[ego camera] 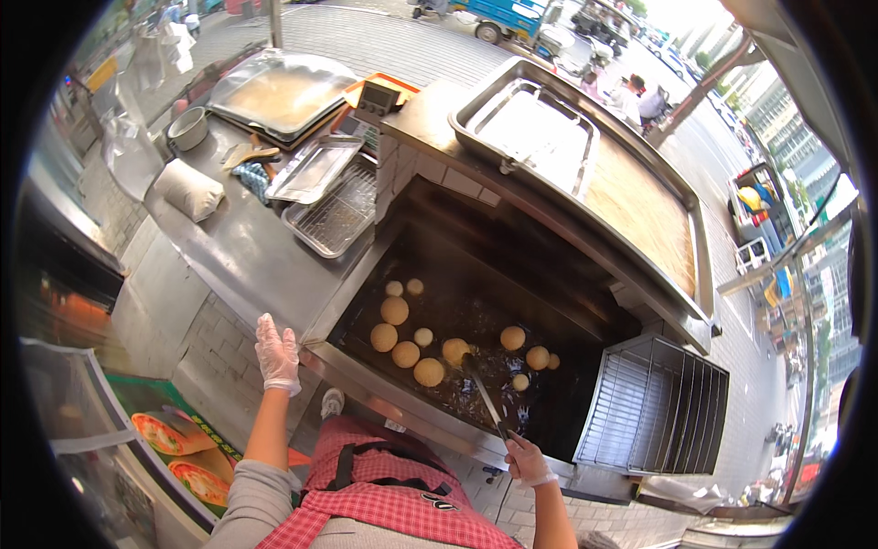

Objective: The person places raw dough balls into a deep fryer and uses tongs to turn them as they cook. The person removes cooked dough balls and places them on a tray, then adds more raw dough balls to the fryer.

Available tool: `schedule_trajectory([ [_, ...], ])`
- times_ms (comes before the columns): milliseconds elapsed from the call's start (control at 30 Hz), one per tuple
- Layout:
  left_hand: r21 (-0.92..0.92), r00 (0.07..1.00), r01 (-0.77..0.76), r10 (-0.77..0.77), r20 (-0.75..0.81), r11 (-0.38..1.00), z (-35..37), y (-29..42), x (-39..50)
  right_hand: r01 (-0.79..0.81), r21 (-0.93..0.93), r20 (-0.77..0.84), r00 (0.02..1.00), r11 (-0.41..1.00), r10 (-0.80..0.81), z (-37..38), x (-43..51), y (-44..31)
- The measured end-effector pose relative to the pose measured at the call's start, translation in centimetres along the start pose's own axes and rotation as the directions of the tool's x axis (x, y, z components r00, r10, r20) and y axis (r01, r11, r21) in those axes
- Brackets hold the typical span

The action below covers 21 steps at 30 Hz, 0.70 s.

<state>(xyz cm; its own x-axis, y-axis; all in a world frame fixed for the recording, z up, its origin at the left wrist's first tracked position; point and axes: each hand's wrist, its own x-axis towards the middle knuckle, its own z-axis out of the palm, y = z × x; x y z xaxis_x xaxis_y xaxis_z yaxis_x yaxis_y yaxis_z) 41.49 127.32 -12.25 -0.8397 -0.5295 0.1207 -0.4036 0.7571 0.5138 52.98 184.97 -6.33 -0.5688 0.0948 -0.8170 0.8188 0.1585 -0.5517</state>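
My right hand (529, 461), in a clear plastic glove, grips the dark handle of a long metal utensil (488, 401). The utensil's head meets a golden dough ball (455, 351) floating in the dark oil of a wide fryer (473, 302); its exact shape is hard to make out. Larger balls (405, 354) cluster to the left of it, with a few small pale ones (394, 288) beyond. Other balls (512, 337) float to the right. My left hand (278, 353), also gloved, is raised with fingers apart beside the fryer's left front corner, holding nothing.
A wire draining rack (651, 405) is at the fryer's right end. Above the back stands a large steel tray (645, 213) with a smaller tray (525, 137) in it. The left steel counter (240, 240) carries a rack tray (336, 213), a cloth bundle (188, 190) and a covered tray (281, 96).
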Motion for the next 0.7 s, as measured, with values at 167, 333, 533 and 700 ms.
schedule_trajectory([
  [167,-0.019,0.999,0.052,-0.053,-0.004,0.998,-0.6,0.6,-0.9,-0.031,-0.420,-0.265,0.960,0.907,-0.090,1.2,1.0,-0.8],
  [333,-0.029,0.999,0.045,-0.045,-0.007,0.999,-1.0,0.7,-1.0,0.204,-0.624,-0.122,0.928,0.754,-0.353,4.6,2.8,-2.0],
  [533,-0.034,0.999,0.044,-0.044,0.001,0.998,-1.0,0.8,-0.9,0.135,-0.974,0.019,0.849,0.181,-0.529,10.9,2.6,-6.0],
  [700,-0.023,0.998,0.053,-0.053,0.023,0.998,-1.3,0.8,-0.8,-0.059,-0.990,-0.121,0.824,0.130,-0.553,9.3,1.8,-7.3],
])
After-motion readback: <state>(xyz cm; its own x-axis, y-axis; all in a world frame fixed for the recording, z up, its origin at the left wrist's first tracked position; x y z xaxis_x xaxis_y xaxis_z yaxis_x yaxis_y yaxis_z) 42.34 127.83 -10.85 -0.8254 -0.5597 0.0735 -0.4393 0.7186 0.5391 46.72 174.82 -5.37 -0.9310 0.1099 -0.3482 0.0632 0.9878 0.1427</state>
